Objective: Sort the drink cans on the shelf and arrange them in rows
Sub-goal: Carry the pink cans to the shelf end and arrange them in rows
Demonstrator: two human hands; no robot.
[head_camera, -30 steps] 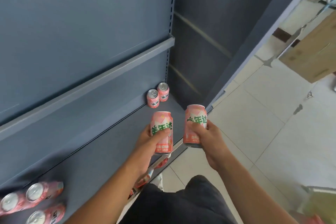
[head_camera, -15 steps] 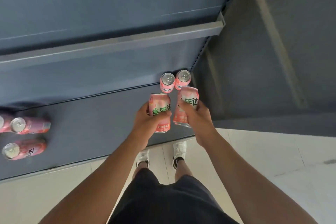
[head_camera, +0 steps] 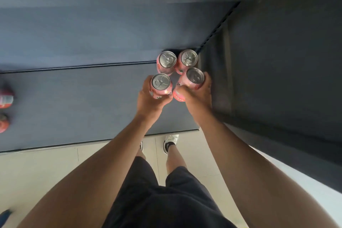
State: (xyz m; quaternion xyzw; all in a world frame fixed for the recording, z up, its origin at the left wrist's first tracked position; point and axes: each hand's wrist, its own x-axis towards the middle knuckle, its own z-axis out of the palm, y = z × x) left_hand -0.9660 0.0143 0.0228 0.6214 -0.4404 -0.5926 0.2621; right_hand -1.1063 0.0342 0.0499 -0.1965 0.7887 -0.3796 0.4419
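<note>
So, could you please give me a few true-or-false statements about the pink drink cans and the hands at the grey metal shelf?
1. Two pink drink cans stand upright in the grey metal shelf's back right corner. True.
2. The left hand is empty. False: it grips an upright pink can.
3. The right hand holds a can. True.
4. The cans at the left edge stand upright. False: they lie on their sides.
</note>
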